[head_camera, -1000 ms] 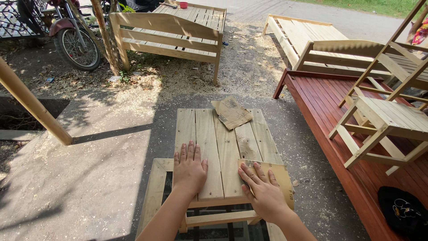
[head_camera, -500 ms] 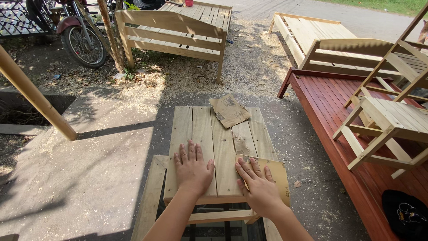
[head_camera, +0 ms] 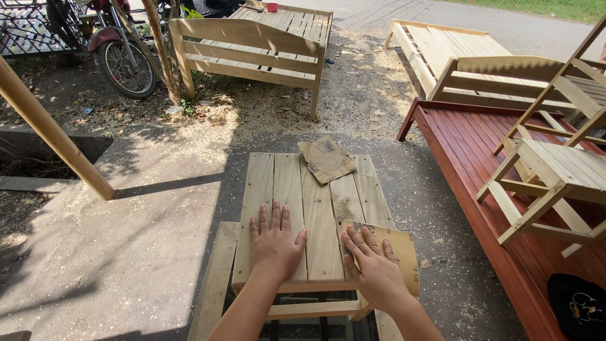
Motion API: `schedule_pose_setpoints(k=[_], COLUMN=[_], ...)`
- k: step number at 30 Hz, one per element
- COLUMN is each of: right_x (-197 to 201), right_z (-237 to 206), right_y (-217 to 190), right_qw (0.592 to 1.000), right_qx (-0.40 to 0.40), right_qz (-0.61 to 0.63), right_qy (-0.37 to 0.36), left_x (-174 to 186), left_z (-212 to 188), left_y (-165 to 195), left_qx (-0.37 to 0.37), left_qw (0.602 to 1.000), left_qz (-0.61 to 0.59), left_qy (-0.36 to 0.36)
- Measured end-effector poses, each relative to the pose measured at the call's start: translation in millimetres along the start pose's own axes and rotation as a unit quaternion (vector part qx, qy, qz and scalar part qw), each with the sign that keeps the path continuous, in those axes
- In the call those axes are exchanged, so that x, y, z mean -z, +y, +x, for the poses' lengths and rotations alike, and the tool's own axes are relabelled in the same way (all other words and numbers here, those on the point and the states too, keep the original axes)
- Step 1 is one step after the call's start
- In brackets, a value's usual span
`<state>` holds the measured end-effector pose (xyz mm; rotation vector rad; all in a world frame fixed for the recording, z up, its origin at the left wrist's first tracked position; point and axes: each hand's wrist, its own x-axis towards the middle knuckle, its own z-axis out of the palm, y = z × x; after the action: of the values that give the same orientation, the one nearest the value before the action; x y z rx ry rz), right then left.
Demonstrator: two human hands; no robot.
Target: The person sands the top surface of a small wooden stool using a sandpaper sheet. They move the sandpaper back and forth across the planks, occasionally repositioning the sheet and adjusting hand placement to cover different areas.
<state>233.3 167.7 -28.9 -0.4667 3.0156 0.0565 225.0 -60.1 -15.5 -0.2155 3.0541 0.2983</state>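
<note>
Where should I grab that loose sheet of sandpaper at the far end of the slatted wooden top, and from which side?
Probably the far corner of the loose sandpaper sheet, coming from beyond the slatted top. That corner juts past the top's far edge with nothing under it, so fingers could pinch it above and below. The rest lies flat on the slats, offering no edge to get under.

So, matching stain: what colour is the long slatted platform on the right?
Reddish-brown platform, clearest in the head view.

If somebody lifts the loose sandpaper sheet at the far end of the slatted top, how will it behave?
The sandpaper sheet is thin and creased, with one corner past the slatted top's far edge, so it would probably flop and weigh little. Its gritty face likely resists sliding. Being flat, it should not roll, though wind might shift it.
</note>
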Motion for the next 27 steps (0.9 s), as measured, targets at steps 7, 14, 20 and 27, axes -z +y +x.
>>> schedule_pose_setpoints(k=[7, 14, 20, 27], right_x=[11, -1, -2, -7], right_z=[51, 17, 22, 55], right_y=[20, 31, 45, 56], right_qw=[0.998, 0.999, 0.998, 0.997], right_qx=[-0.058, -0.041, -0.063, -0.054], right_qz=[0.011, -0.02, -0.013, 0.025], right_qy=[-0.001, 0.005, -0.002, 0.047], left_x=[6, 2, -8, -20], left_z=[2, 1, 2, -3], left_y=[2, 3, 20, 55], left_qx=[-0.002, 0.0, -0.004, -0.056], left_qw=[1.0, 1.0, 1.0, 0.998], left_qz=[0.003, 0.009, 0.001, -0.027], left_qy=[-0.01, -0.025, -0.018, -0.012])
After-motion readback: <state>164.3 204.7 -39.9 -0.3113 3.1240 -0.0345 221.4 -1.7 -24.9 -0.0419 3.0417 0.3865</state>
